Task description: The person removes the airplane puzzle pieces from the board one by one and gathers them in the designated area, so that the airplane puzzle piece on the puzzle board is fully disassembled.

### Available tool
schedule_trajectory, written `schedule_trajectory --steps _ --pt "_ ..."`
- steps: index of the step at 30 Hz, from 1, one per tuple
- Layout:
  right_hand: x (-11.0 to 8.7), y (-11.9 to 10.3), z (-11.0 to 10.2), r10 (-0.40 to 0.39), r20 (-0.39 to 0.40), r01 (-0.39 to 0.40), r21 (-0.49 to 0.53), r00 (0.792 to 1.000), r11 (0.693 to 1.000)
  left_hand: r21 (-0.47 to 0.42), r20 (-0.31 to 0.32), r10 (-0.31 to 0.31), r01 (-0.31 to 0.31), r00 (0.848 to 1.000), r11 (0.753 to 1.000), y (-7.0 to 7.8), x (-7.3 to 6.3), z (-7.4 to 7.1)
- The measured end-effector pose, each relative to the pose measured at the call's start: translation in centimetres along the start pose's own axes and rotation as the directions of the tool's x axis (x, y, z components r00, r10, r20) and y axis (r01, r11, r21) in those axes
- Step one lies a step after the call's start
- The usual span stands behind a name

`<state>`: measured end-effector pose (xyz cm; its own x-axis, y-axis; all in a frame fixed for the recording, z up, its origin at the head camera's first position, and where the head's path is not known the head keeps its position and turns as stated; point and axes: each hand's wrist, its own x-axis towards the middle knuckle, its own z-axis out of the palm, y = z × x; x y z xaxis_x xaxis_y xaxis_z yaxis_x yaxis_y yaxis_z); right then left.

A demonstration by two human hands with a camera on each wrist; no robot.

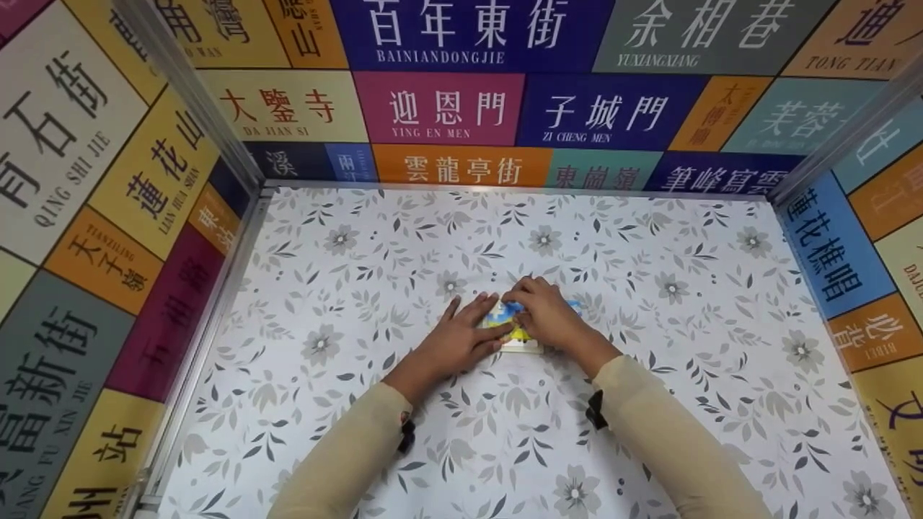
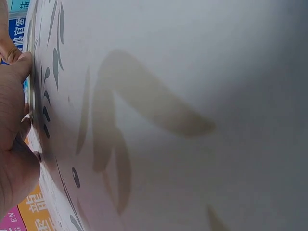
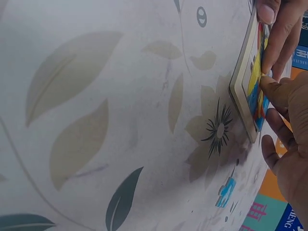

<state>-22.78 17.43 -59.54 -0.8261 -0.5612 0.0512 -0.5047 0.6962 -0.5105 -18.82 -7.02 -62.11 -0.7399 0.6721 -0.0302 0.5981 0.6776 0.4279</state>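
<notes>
A small jigsaw puzzle (image 1: 509,333) with blue and yellow pieces lies in a pale wooden tray (image 3: 237,85) on the table. Flat over the tray's left side rests my left hand (image 1: 461,339), fingers extended, one reaching across the picture. My right hand (image 1: 546,314) bends over the other side, fingers curled and thumb tip down on the yellow part in the right wrist view. I cannot tell whether it pinches a piece there. Part of the picture is hidden under both hands. To the right of the tray lies a loose blue puzzle piece (image 3: 225,192).
The table (image 1: 346,411) wears a white cloth printed with grey leaves and flowers. Panels with large street-name lettering (image 1: 443,108) enclose it at the back and both sides, and a metal rail (image 1: 238,288) runs along the left edge.
</notes>
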Motion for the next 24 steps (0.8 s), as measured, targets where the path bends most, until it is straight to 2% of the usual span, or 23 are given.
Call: schedule_trajectory --steps 14,20,24 --pt "0.08 -0.14 -0.17 -0.028 -0.008 0.028 0.010 1.000 1.000 -0.009 -0.015 0.004 -0.005 1.000 1.000 -0.04 0.05 0.00" --pt "0.11 -0.06 -0.25 -0.098 -0.005 0.098 -0.009 0.995 0.995 -0.013 -0.019 0.003 -0.003 1.000 1.000 -0.24 0.12 0.23" --pt "0.19 0.38 -0.24 -0.219 -0.045 0.217 -0.054 0.975 0.975 -0.032 -0.027 0.009 -0.010 1.000 0.999 -0.12 0.06 0.22"
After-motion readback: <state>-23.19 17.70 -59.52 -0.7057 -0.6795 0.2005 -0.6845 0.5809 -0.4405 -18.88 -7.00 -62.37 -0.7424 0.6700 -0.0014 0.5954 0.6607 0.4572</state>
